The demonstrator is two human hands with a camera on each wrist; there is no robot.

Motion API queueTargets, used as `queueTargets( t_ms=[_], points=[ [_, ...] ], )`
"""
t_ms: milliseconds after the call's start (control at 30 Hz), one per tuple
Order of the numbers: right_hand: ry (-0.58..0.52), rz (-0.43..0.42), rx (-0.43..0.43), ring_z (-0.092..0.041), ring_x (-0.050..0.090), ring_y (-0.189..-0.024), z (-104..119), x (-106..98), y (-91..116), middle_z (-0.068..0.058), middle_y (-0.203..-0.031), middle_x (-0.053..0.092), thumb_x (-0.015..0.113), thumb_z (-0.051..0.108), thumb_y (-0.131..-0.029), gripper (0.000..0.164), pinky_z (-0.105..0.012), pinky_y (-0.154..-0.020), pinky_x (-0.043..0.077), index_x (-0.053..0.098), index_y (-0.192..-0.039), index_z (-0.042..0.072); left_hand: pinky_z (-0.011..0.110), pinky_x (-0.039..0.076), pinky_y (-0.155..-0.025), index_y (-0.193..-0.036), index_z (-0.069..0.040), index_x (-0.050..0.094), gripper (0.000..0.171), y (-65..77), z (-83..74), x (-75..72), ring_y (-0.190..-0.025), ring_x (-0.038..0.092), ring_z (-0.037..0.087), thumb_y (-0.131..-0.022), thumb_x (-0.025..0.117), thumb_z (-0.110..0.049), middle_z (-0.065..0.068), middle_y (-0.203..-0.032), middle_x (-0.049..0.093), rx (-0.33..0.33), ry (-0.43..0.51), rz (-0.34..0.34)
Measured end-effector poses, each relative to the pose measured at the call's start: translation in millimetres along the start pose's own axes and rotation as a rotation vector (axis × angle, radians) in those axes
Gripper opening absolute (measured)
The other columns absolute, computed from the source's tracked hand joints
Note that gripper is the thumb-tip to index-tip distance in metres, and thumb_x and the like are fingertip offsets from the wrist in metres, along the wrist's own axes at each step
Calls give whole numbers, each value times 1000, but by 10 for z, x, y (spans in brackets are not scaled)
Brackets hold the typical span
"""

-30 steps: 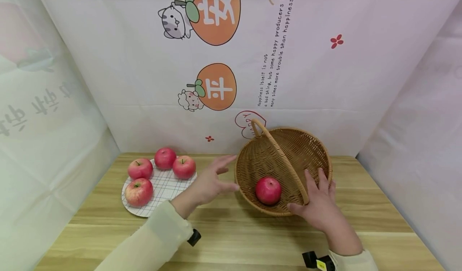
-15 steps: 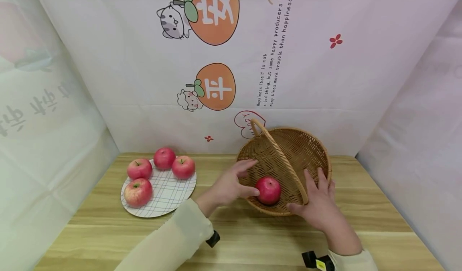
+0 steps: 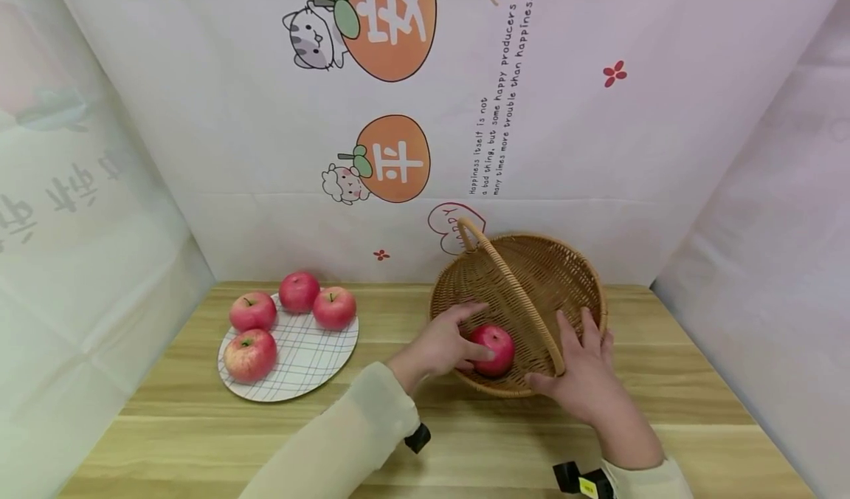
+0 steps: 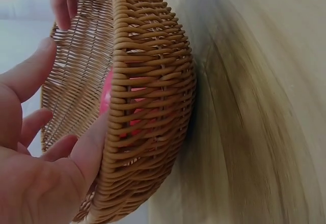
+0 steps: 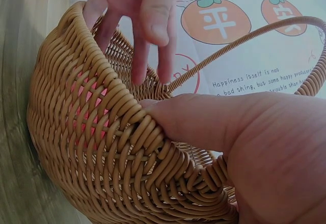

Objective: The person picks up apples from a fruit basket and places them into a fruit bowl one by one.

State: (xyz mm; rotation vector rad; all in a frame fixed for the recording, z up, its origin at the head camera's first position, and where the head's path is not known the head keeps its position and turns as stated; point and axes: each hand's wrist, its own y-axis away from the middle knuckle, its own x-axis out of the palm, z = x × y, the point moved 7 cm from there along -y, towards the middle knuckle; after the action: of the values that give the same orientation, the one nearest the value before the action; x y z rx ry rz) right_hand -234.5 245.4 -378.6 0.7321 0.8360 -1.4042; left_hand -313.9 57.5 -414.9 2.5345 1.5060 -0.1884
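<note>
A brown wicker basket (image 3: pixel 554 277) with an arched handle (image 3: pixel 511 277) leans tilted, its mouth facing me. One red apple (image 3: pixel 499 345) lies low inside it and shows through the weave in both wrist views. My left hand (image 3: pixel 441 348) reaches over the basket's left rim, fingers spread and slightly bent. Its thumb overlaps the apple's front in the head view. On the right side, my right hand (image 3: pixel 587 377) rests at the rim by the handle's base with straight, spread fingers. Its thumb (image 5: pixel 188 119) lies across the rim in the right wrist view.
At the left, a round white plate (image 3: pixel 312 355) with a grid pattern bears several red apples (image 3: pixel 251 355), grouped toward its left and back. A printed white cloth (image 3: pixel 558 115) rises behind the wooden table (image 3: pixel 505 440), close behind the basket.
My left hand has moved right, from beside the basket to over its rim and up to the apple inside. The right hand keeps its place on the basket.
</note>
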Motion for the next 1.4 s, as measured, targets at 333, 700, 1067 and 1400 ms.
queueTargets(
  t_ms=[333, 700, 1067, 1400],
  points=[
    [-4, -6, -5, -66, -23, -130, 10, 11, -13, -30, -157, -21, 81, 45, -82, 117, -85, -92, 15, 6, -158, 0, 36, 60, -67, -144, -40, 52, 79, -80, 4, 55, -84, 65, 18, -78, 87, -13, 2, -156, 32, -53, -93, -5],
    [-7, -12, -4, -66, -24, -130, 5, -1, -8, -30, -157, -22, 81, 44, -82, 117, -86, -90, 17, 5, -158, -1, 33, 58, -67, -146, -32, 51, 79, -208, 29, 155, -86, 62, 13, -77, 88, -19, 3, -151, 42, -31, -190, 13],
    [5, -17, -7, -67, -23, -129, 19, -10, -3, -31, -156, -21, 82, 42, -81, 116, -85, -89, 18, 6, -158, -2, 29, 49, -92, -144, -30, 56, 76, -248, 21, 208, -118, 53, 13, -76, 89, -24, -3, -142, 52, -39, -368, 9],
    [10, -13, -13, -67, -23, -129, 24, 13, -13, -32, -156, -20, 81, 45, -82, 117, -85, -91, 17, 6, -158, -2, 31, 49, -88, -135, -19, 65, 67, -227, -31, 246, -102, 54, 16, -73, 91, -21, 4, -126, 52, 17, -494, 0]
  ],
)
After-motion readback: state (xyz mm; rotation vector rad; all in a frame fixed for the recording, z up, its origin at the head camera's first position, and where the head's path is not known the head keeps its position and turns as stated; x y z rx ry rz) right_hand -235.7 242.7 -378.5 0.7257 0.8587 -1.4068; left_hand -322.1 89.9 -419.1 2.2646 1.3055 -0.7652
